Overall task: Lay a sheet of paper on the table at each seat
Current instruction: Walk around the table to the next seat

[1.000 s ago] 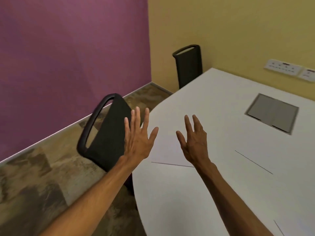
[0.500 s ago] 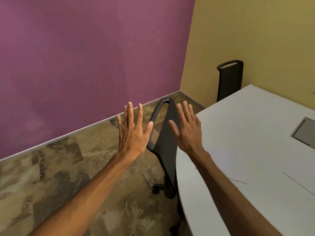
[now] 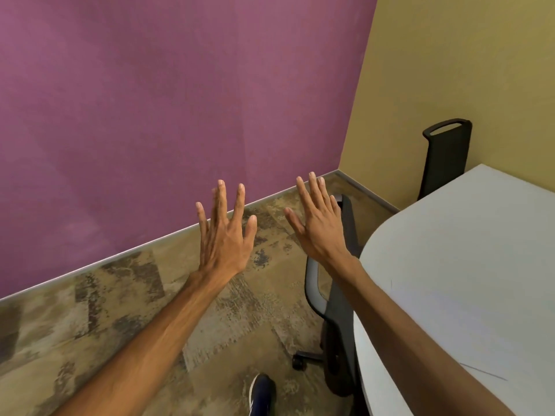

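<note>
Over the carpet beside the tabletop (image 3: 468, 253), our left hand (image 3: 223, 241) and right hand (image 3: 319, 228) hang spread and empty, palms down. A faint sheet edge (image 3: 483, 372) lies flat near the tabletop's rim. We judge we should fetch another sheet and square it before the far chair (image 3: 446, 154). No containers show.

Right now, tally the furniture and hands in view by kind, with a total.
Black chairs: 2, the near chair and the far chair
White tables: 1, the table
Open, empty hands: 2, the left hand and the right hand
Total: 5
</note>
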`<state>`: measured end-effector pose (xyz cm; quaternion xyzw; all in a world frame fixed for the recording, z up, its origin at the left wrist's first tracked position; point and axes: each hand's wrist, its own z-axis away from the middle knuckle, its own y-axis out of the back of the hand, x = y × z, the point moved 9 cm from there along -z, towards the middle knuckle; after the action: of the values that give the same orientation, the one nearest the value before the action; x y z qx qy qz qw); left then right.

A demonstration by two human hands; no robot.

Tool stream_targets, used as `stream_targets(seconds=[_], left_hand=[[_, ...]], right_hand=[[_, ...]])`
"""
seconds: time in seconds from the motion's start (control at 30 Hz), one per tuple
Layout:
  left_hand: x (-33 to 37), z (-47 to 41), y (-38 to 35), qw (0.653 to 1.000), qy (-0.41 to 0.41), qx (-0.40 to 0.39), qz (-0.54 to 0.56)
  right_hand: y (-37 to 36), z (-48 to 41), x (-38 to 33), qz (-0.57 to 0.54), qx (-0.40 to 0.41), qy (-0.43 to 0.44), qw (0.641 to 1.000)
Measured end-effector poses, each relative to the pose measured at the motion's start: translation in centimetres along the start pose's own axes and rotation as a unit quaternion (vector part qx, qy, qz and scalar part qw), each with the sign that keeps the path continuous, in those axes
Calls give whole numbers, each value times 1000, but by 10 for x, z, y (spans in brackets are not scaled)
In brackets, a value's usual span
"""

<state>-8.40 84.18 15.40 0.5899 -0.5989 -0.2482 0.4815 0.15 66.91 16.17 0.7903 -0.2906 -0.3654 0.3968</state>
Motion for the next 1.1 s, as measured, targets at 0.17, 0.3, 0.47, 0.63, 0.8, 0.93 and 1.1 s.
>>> stream_targets(seconds=[0.17,0.3,0.47,0.63,0.8,0.93,1.1], left_hand=[[-31,-69,-38,999,-17,-27,9],[-44,-129,-71,998,-36,-47,18],[-45,-196,-107,994,-76,-73,22],[-34,-258,-143,988,-110,-101,46],[-11,-326,-190,979,-158,-117,55],[10,-386,-233,968,-205,-128,69],[47,-460,-282,949,-262,-155,82]], right_hand=[[-40,-61,25,-20,11,-27,999],[-65,-113,52,-28,11,-73,997],[-83,-164,80,-23,10,-113,993],[-95,-201,110,7,9,-143,990],[-110,-237,155,26,21,-187,982],[-124,-272,198,58,35,-227,971],[-124,-312,252,85,67,-294,950]])
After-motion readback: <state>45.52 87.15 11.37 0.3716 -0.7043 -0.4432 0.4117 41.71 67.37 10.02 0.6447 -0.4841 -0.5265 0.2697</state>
